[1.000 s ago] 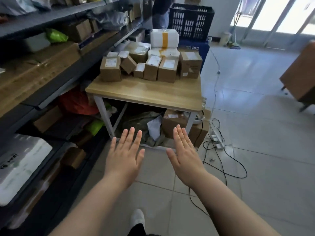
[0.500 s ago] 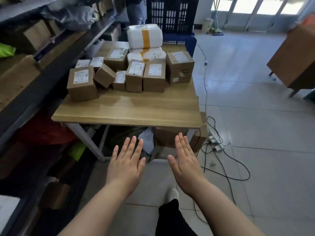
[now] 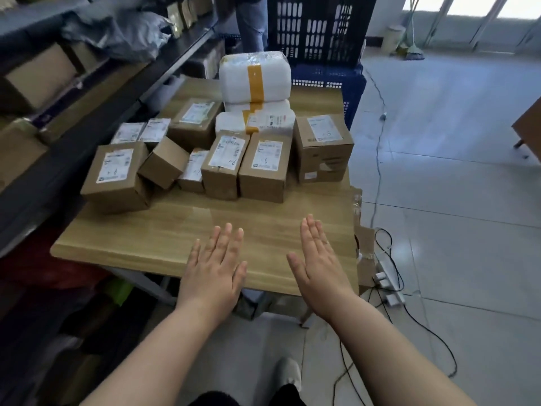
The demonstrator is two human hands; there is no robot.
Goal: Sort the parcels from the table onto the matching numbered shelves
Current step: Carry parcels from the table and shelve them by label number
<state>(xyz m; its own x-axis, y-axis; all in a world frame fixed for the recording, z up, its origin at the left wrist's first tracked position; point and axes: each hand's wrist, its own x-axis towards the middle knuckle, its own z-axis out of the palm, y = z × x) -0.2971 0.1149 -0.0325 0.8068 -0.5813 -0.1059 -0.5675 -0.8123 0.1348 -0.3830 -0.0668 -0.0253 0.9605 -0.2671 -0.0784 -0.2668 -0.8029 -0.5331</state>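
While the left hand [image 3: 213,271] and right hand [image 3: 319,265] were held flat over the near edge of the table [image 3: 164,238], fingers straight and close together, thumbs out, holding nothing, the containers sat at the back. That was a black crate [image 3: 319,27] stacked on a blue crate [image 3: 330,83], right behind the table's far end. Couldn't see inside either one.

The shelves [image 3: 96,118] along the left held brown boxes, plus a crumpled grey bag [image 3: 117,33] up top.

The parcels [image 3: 234,159] were all bunched on the far half of the table. Mostly labelled cardboard boxes, with one small box [image 3: 164,162] tipped at an angle against its neighbours. Two white wrapped bundles [image 3: 254,74] with yellow tape were stacked behind them. The right-hand box [image 3: 322,148] had a handwritten 6 on its label.

Only bare wood lay between the hands and the parcels. Off to the right a white power strip [image 3: 388,291] lay on the floor [image 3: 453,200] just beside the table, and someone's jeans-clad legs [image 3: 251,22] stood by the crates.
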